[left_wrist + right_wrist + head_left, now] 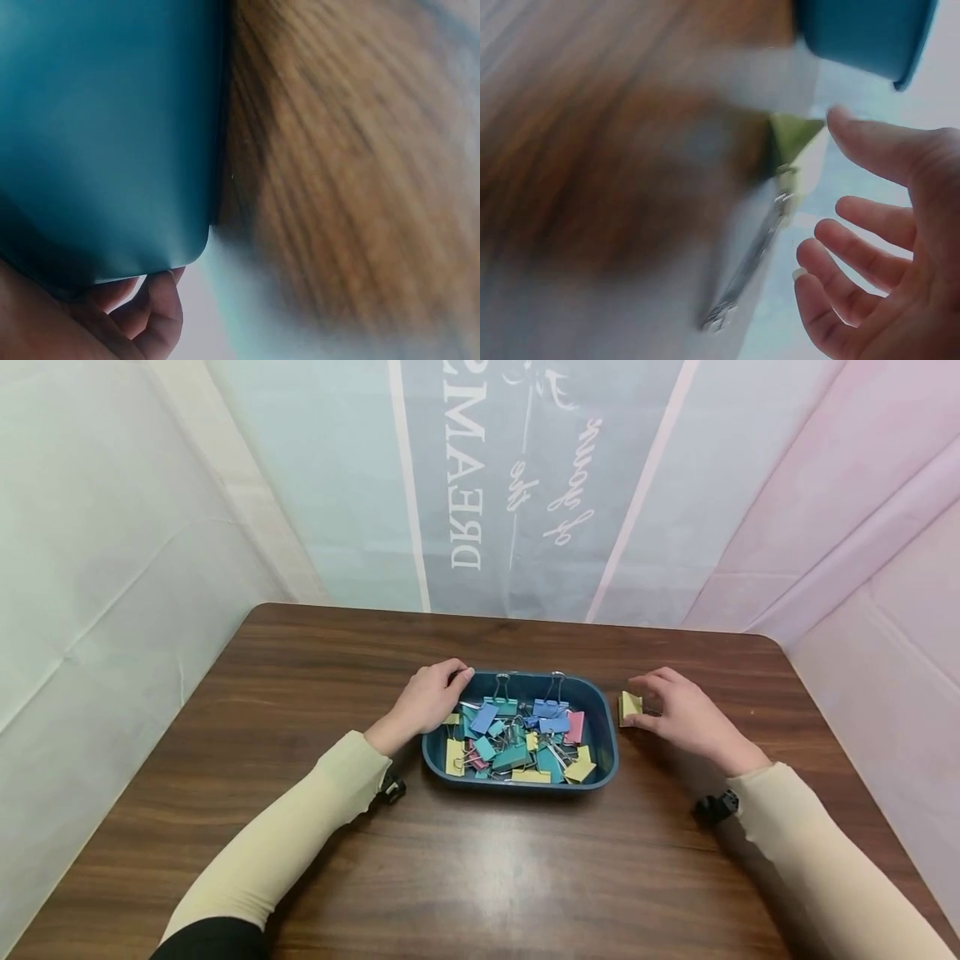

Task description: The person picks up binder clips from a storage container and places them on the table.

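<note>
Sleeves: two cream fabric sleeves (pixel 285 827) reach in from the lower corners, the left one meeting black cloth (pixel 213 941) at the bottom edge
Left hand (pixel 426 700): at the far left corner of a dark teal, round-cornered tray (pixel 609 750), fingers curled over its rim and clamped on it
Tray contents: a jumble of blue, teal, yellow and pink metal binder clips (pixel 512 757) – two at the far side have silver wire handles poking above the rim
Yellow clip: one yellow metal binder clip with a silver wire handle (pixel 628 705) is outside the tray, on the table just to its right
Right hand (pixel 681 714): beside that clip, thumb and fingers apart – whether the thumb touches it, I cannot tell
Table: dark brown wood-grain surface (pixel 495 885) under everything
Backdrop: pale blue and pink cloth (pixel 337 485) with white lettering
</note>
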The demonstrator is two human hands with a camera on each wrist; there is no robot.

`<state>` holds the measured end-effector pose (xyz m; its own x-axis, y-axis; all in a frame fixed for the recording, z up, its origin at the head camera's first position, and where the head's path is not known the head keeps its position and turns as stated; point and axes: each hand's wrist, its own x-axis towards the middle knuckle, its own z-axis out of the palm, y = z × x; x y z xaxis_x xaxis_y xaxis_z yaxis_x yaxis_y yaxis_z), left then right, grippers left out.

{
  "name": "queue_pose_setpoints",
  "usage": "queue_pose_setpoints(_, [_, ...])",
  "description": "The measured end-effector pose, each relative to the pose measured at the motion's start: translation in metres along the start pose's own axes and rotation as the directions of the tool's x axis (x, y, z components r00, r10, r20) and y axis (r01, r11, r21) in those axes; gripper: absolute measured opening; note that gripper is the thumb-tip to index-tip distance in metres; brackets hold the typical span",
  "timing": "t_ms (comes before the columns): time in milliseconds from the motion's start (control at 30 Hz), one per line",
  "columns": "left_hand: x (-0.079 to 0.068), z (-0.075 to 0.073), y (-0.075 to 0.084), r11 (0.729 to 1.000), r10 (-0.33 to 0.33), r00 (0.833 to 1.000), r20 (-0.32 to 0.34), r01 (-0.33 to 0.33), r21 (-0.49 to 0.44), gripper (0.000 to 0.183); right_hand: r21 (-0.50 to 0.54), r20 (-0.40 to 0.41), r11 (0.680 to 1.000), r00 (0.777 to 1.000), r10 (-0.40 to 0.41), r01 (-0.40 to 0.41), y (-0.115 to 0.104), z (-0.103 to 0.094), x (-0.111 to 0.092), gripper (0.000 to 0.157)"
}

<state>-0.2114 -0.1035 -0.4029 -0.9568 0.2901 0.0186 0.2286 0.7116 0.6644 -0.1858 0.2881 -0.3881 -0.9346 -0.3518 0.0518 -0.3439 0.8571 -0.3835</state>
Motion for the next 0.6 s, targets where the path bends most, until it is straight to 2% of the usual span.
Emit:
queue_pose_setpoints(100, [0.001,0.001,-0.001,1.0,-0.002,1.0,-0.003,0.002,0.003,0.038,0.015,-0.053,1.0,0.998,-0.023,0.024,-0.013,-0.004,-0.001,0.047])
queue_pose_setpoints(300, [0.001,0.002,-0.001,1.0,-0.005,1.0,0.003,0.005,0.008,0.038,0.076,-0.099,0.991,0.99,-0.102,0.109,-0.049,-0.004,0.002,0.036])
queue_pose_setpoints(433, [0.0,0.002,-0.001,1.0,-0.004,1.0,0.006,0.004,0.01,0.037,0.11,-0.107,0.966,0.969,-0.223,0.235,-0.074,0.004,0.004,0.033])
queue_pose_setpoints(600, [0.0,0.002,0.0,1.0,-0.006,1.0,0.005,0.006,0.013,0.035,0.142,-0.062,0.923,0.934,-0.352,0.357,-0.099,0.018,0.006,0.03])
